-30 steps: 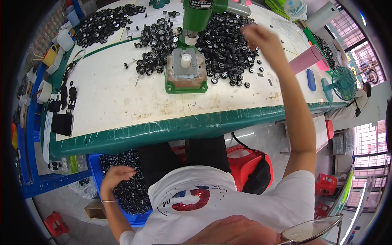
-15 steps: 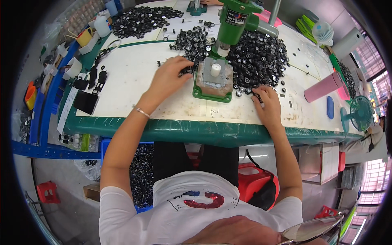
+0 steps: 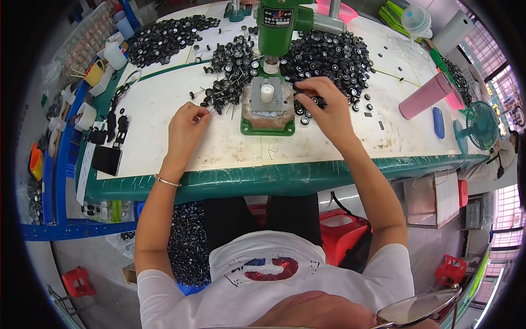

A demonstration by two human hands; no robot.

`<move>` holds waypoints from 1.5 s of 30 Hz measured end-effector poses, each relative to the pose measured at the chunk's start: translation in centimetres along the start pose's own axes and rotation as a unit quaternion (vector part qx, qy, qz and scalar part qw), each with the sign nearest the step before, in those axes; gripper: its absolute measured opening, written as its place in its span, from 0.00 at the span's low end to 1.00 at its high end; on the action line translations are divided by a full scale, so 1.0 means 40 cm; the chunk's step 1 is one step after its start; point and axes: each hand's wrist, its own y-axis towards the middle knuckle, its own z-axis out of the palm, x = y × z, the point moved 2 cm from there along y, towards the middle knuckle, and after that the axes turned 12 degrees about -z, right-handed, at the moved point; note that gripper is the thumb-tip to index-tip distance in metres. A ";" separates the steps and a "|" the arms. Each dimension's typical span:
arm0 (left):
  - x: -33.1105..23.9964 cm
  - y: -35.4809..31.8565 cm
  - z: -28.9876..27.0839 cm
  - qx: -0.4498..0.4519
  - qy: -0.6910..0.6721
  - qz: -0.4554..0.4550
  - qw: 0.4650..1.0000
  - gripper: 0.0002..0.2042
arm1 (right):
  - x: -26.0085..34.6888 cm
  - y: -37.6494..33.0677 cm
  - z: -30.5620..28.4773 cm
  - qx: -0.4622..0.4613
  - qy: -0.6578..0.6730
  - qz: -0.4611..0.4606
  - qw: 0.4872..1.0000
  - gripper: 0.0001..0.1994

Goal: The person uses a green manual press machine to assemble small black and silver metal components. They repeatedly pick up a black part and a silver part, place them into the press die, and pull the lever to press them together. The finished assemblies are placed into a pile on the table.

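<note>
A green hand press (image 3: 272, 60) stands on the white table top (image 3: 164, 104), with a small white cylinder on its grey base plate. My left hand (image 3: 187, 127) rests left of the press and pinches a thin metal axle pin beside a heap of small black wheels on pins (image 3: 227, 77). My right hand (image 3: 323, 107) is right of the base plate, its fingers closed on a small black wheel at the edge of a big pile of black wheels (image 3: 331, 55).
Another heap of black wheels (image 3: 164, 38) lies at the far left. A pink tumbler (image 3: 426, 95), a blue case and a teal desk fan (image 3: 482, 123) stand at the right. Small containers line the left edge. A blue bin of wheels (image 3: 189, 247) sits under the table.
A second ago my left hand was down at the bin under the table; it has come up onto the table. My right hand has drawn back from the wheel pile to beside the press.
</note>
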 end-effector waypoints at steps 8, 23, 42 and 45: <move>0.015 0.011 0.015 0.068 -0.078 -0.040 0.994 0.05 | -0.052 0.044 0.138 0.033 -0.001 -0.015 0.999 0.10; -0.044 0.043 0.066 0.060 -0.453 -0.120 0.882 0.07 | -0.196 0.064 -0.083 -0.181 -0.022 0.182 0.966 0.18; -0.218 0.093 0.120 0.113 -0.355 -0.013 0.928 0.05 | -0.046 0.455 -0.187 -0.123 0.357 0.097 0.921 0.15; -0.231 0.110 0.150 0.125 -0.404 -0.010 0.906 0.05 | 0.003 0.576 -0.211 -0.160 0.375 0.068 0.911 0.14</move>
